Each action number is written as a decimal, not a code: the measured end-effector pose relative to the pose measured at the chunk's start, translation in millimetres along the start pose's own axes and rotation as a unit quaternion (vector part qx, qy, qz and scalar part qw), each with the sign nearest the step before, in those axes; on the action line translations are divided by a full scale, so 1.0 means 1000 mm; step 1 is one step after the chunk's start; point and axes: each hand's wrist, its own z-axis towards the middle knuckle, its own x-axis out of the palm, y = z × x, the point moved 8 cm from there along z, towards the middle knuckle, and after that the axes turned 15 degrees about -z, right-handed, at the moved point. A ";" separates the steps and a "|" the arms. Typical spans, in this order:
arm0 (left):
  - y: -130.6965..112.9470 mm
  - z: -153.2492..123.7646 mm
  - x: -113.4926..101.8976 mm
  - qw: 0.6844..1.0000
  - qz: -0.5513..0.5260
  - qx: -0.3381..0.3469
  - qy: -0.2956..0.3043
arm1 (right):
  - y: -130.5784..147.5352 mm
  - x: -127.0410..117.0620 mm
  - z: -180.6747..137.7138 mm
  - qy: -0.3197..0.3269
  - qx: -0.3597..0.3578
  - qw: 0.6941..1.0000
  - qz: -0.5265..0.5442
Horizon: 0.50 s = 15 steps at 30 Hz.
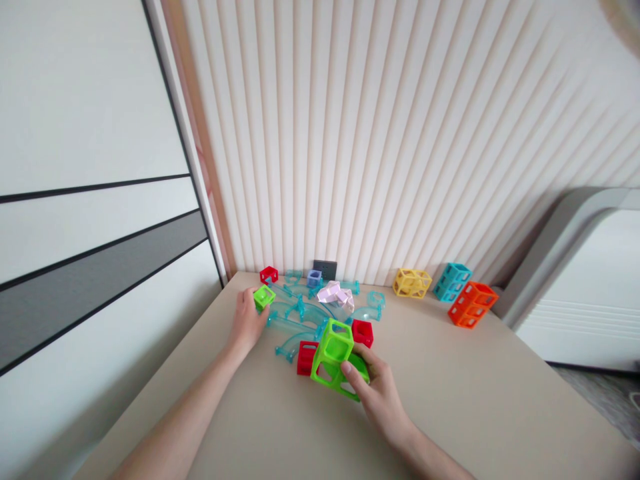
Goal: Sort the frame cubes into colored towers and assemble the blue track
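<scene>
Right hand [377,390] curled, thumb and fingers gripping green frame block [336,348] beside red block [306,360]; left hand [247,323] pinching green cube [264,297] near teal tubes [295,325]; both pieces probably light, stiff, smooth; frame bars best hold.

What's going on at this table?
A person is handling toy building pieces. The left hand grips a small green block, while the right hand holds a larger green piece. Clear blue tubes lie spread between and beyond the hands. Yellow, blue and orange frame blocks stand apart, off to the right.
</scene>
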 end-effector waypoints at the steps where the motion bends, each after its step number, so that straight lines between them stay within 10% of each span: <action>1: -0.001 0.000 -0.001 1.000 -0.003 0.001 -0.006 | -0.001 0.001 0.000 0.005 0.003 1.000 0.004; 10: -0.018 0.000 -0.013 0.996 -0.061 0.021 -0.064 | 0.000 0.001 -0.001 0.006 0.009 1.000 0.007; 15: -0.041 -0.012 -0.001 0.924 -0.378 -0.053 -0.006 | -0.001 -0.003 0.001 -0.018 -0.010 1.000 -0.017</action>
